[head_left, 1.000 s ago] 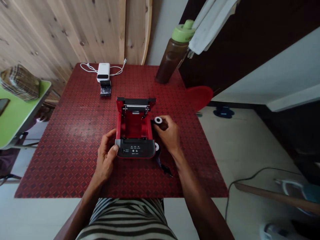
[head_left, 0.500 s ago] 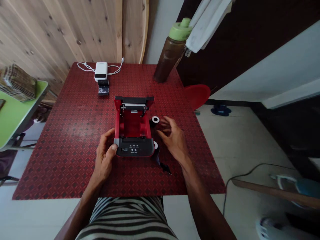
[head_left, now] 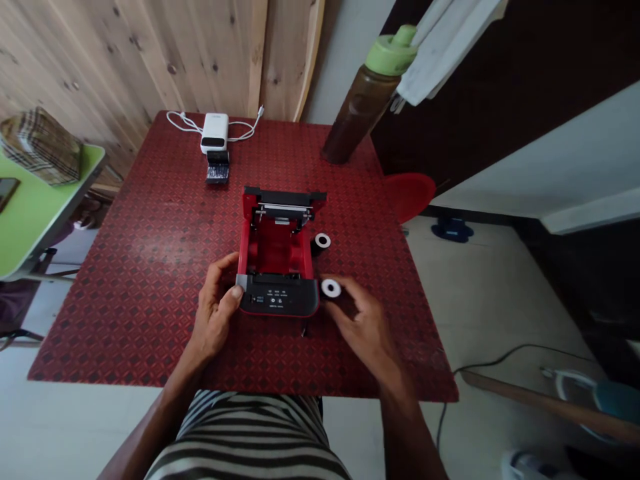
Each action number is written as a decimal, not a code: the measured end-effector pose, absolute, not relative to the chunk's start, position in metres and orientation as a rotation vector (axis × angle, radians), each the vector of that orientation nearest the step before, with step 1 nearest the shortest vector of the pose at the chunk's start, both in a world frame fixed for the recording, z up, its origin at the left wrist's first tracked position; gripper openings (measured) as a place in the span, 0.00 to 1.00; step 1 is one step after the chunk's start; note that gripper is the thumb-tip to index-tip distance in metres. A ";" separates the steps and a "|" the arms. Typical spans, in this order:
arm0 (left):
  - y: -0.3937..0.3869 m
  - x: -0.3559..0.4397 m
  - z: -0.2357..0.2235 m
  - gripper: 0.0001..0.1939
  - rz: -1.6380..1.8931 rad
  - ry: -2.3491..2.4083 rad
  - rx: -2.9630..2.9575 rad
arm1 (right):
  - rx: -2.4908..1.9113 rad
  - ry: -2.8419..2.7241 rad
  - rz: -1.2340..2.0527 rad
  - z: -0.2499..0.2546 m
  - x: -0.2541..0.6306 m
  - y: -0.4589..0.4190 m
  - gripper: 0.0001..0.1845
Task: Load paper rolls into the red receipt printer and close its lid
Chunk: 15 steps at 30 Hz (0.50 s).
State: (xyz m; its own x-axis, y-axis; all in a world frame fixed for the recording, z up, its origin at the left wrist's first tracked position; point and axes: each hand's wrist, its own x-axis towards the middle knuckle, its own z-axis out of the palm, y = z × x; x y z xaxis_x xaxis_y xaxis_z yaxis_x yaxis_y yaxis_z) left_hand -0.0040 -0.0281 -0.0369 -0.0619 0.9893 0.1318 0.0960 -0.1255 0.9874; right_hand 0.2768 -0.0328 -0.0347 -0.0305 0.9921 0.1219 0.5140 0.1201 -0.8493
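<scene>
Now: right hand pinching black paper roll between thumb and fingers, just beside open red printer; left hand clasping printer's front corner; second roll resting nearby on bench.

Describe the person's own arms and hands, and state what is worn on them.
The left hand and the right hand are bare: no gloves, and no ring, watch or bracelet shows. The forearms are bare too, with no sleeve in view along them. The only clothing visible is a dark-and-white horizontally striped top on the torso.
</scene>
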 end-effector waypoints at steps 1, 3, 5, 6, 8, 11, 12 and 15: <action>-0.029 -0.004 -0.037 0.30 1.303 1.265 1.334 | -1.505 -1.657 0.762 -0.024 0.282 -0.034 0.14; -0.029 -0.004 -0.036 0.30 1.291 1.262 1.317 | -1.515 -1.710 0.625 0.005 0.290 -0.034 0.15; -0.029 -0.003 -0.036 0.29 1.292 1.252 1.305 | -1.443 -1.835 0.500 0.038 0.289 -0.027 0.16; -0.029 -0.003 -0.035 0.29 1.292 1.249 1.301 | -1.378 -1.916 0.450 0.052 0.284 -0.021 0.17; -0.029 -0.002 -0.035 0.28 1.290 1.245 1.294 | -1.238 -2.123 0.357 0.071 0.266 -0.006 0.19; -0.029 -0.001 -0.034 0.28 1.293 1.230 1.276 | -1.242 -2.455 0.216 0.077 0.229 0.018 0.14; -0.030 -0.001 -0.034 0.29 1.294 1.225 1.269 | -1.291 -2.553 0.178 0.076 0.217 0.023 0.13; -0.030 0.000 -0.034 0.30 1.287 1.219 1.248 | -1.451 -2.747 0.110 0.073 0.191 0.033 0.14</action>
